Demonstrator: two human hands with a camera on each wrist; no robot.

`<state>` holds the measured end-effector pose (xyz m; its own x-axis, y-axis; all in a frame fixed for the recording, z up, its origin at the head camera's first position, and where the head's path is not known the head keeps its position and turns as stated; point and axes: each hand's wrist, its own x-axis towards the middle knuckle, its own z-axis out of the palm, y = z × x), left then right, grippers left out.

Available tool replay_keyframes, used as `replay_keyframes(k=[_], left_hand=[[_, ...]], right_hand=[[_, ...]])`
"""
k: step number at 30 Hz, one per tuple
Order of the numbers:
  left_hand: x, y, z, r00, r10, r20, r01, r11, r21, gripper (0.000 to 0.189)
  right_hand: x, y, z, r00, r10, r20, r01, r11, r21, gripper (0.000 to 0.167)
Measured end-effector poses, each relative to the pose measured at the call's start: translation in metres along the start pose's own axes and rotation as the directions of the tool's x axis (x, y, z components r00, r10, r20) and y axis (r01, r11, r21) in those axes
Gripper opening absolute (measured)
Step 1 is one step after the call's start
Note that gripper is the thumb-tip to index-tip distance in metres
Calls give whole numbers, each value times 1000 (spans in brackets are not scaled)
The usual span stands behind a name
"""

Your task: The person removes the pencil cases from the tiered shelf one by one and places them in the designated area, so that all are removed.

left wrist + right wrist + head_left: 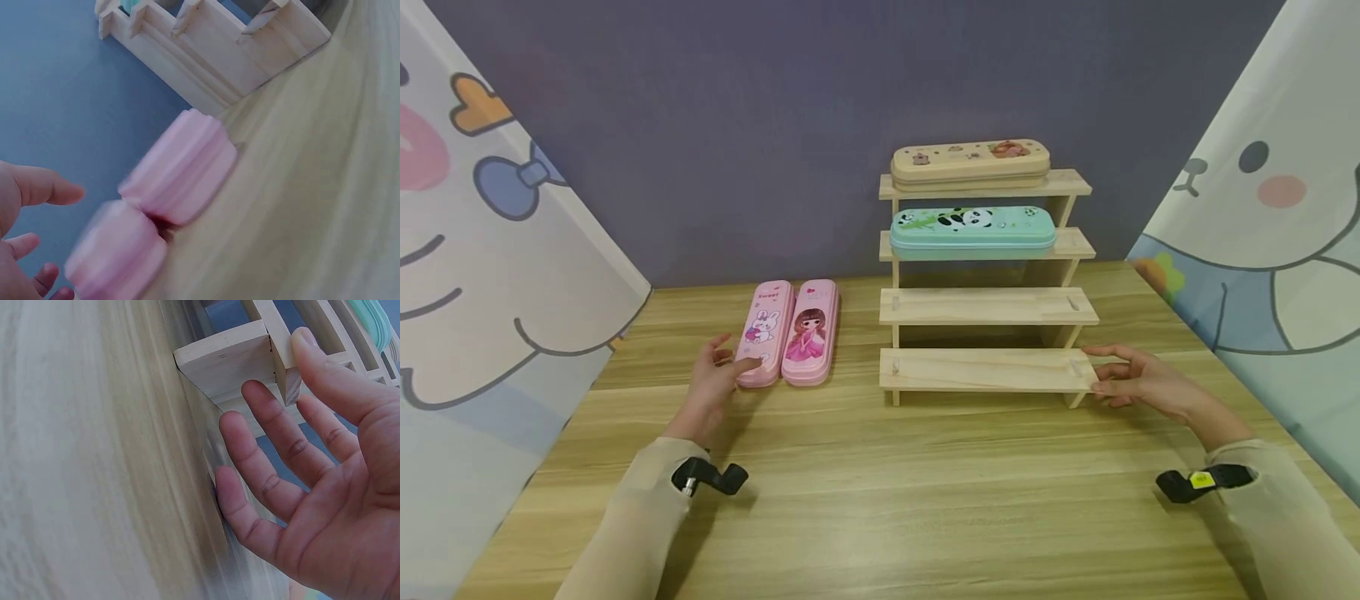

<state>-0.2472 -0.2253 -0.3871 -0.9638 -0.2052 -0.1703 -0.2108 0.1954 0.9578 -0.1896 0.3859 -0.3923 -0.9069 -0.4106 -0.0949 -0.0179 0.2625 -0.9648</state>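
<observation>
Two pink pencil cases lie side by side on the table: one with a white rabbit (762, 325), the other with a girl in a pink dress (810, 333). My left hand (713, 383) is at the rabbit case's near left end, its thumb over the lid and fingers spread beside it. A gap shows between that hand and the case in the left wrist view. My right hand (1138, 385) is at the right end of the lowest board of a wooden stepped rack (985, 371), thumb tip by the board's edge, fingers loosely bent and apart; contact is hard to tell.
A cream pencil case (970, 165) lies on the rack's top step, with a green panda pencil case (973, 232) one step below. Behind stands a dark grey wall (737, 142). Cartoon-printed curtains (1270, 217) flank the wood-grain table (880, 492).
</observation>
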Motion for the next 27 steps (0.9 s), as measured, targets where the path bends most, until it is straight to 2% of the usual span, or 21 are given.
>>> replay_keyframes(k=[6, 14, 20, 27], left_hand=[[3, 21, 3, 998, 61, 1, -61, 998, 20, 82], [6, 47, 19, 995, 99, -14, -99, 995, -21, 80], [9, 62, 37, 992, 123, 38, -119, 989, -92, 79], [8, 82, 61, 976, 190, 105, -174, 974, -143, 77]], right_hand=[[0, 0, 0, 1000, -7, 3, 7, 1000, -5, 54], [1, 2, 1, 1000, -10, 0, 10, 1000, -1, 56], [0, 2, 1, 1000, -9, -15, 9, 1000, 0, 56], [0, 3, 0, 1000, -4, -21, 4, 1000, -9, 57]])
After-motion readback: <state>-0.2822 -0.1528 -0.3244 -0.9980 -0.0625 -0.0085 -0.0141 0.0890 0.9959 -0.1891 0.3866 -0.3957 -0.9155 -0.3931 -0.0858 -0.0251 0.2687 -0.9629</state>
